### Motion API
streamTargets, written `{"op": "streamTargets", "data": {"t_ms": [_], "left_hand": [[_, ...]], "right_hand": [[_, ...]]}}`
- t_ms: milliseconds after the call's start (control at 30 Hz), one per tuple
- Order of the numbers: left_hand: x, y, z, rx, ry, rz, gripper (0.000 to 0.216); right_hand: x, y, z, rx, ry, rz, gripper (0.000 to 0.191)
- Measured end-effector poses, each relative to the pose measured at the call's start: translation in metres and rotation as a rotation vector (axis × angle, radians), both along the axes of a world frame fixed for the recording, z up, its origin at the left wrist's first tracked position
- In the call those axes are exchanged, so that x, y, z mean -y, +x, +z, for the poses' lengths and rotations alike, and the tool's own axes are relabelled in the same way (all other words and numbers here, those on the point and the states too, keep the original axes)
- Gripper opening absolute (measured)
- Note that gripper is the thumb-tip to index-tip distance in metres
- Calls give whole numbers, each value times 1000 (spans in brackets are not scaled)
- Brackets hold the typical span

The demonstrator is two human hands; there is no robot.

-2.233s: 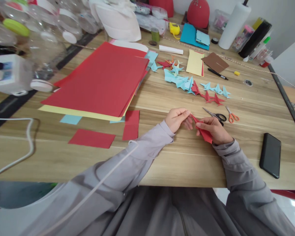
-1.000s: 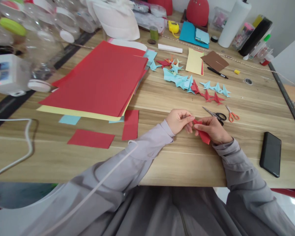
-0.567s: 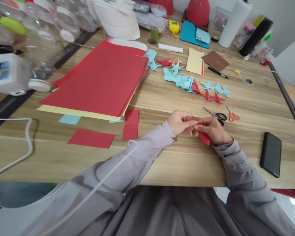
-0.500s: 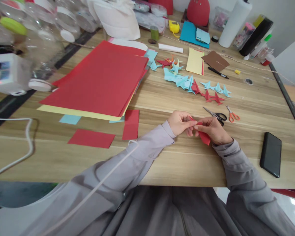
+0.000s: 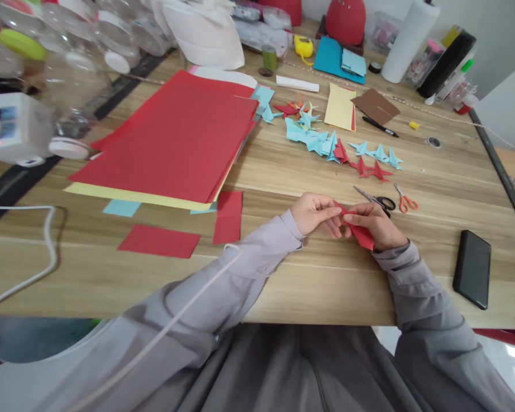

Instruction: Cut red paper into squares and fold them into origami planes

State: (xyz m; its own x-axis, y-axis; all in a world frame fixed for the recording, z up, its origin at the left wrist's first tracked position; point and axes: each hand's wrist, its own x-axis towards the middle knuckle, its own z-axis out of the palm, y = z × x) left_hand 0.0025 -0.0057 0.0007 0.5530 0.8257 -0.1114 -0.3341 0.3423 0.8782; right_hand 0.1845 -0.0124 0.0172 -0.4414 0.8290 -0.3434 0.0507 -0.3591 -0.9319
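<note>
Red paper piece, apparently half folded, pinched between left hand and right hand; finished figures lined up beyond, cut squares untouched.

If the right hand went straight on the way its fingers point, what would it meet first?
Probably the left hand: the right hand points left at it, both pinching the red folded paper between them; depth unclear.

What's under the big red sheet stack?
A yellow sheet shows along the near edge of the red sheets, with light blue paper poking out below it. How far either reaches underneath is covered.
</note>
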Motion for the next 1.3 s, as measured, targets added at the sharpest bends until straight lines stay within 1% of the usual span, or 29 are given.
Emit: {"op": "streamTargets", "data": {"t_ms": [133,300,367,467,533,600,767,933,1167,1300], "left_hand": [[-2,0,-2,38,6,-14,37],[-3,0,0,28,-40,-2,37],[-1,1,2,-20,0,35,37],[2,5,2,-110,100,150,38],[3,7,2,-123,111,214,40],[3,8,1,-110,88,237,42],[2,6,4,-54,30,180,47],[1,3,7,-48,21,165,44],[1,1,5,-71,-14,145,38],[1,3,4,-58,-32,145,40]], "right_hand": [[0,0,2,-3,-23,-34,26],[1,-1,1,21,14,-24,27],[1,-1,0,35,36,-3,29],[1,-1,-2,63,61,24,30],[1,-1,-2,71,76,43,29],[1,0,-3,66,89,64,27],[1,1,-4,51,100,89,25],[1,3,-6,22,84,79,26],[1,2,-6,29,87,69,26],[1,0,-2,37,77,50,26]]}}
